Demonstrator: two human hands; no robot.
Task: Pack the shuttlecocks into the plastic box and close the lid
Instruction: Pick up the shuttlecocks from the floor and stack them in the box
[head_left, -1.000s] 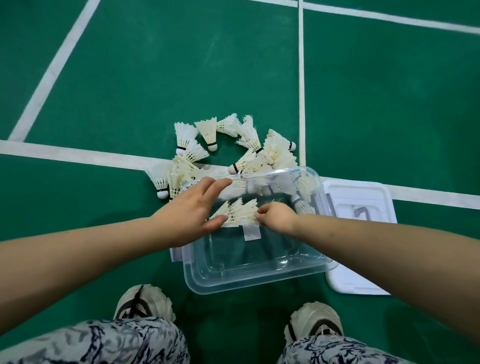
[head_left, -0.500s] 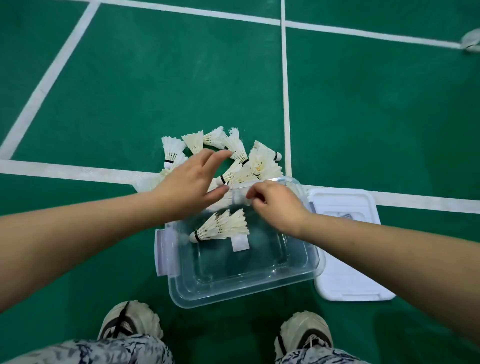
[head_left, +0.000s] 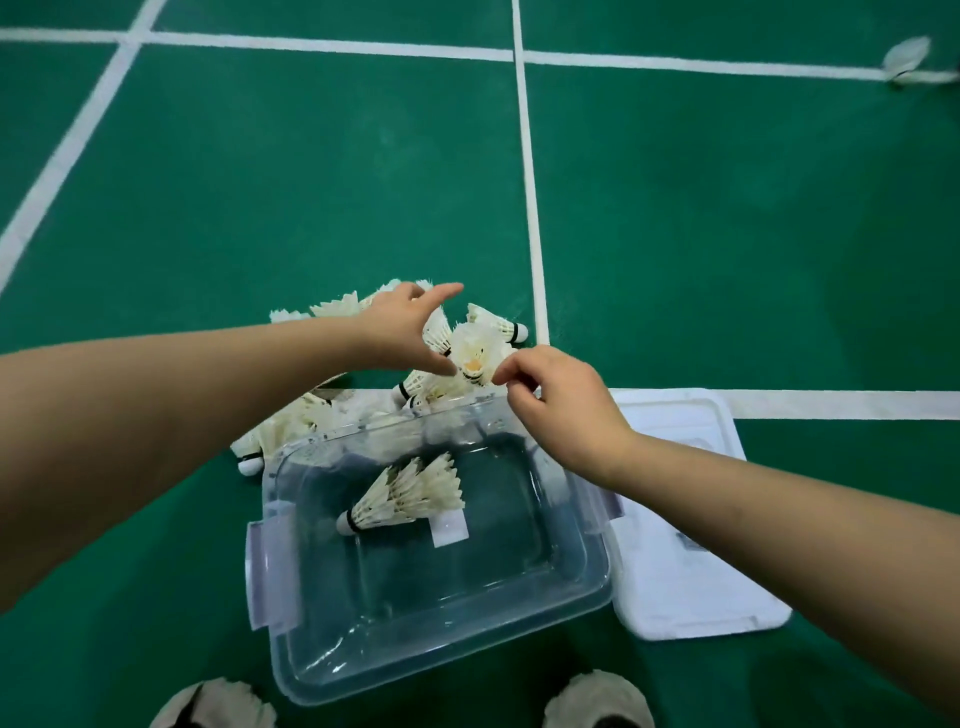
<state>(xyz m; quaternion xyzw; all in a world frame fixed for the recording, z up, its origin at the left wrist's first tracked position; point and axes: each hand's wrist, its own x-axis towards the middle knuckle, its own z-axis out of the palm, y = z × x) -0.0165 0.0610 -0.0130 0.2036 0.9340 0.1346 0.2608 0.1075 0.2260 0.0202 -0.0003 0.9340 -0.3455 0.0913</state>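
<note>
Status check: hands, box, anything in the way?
Left hand open over pile. Right hand at pile, grip unclear. Box holds one stack; lid off, alongside. Nothing blocking.

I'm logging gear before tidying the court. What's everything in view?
plastic box: one, clear, open, on the floor.
shuttlecocks in the box: small nested stack, white; count unclear.
shuttlecock pile: many, white, floor beyond the box.
lone shuttlecock: one, white, far top right, blurred.
lid: one, white, floor right of the box.
court floor: green, white lines.
shoes: two, pale, bottom edge.
left hand: open, over the pile.
right hand: fingers curled, at the pile's near edge.
</note>
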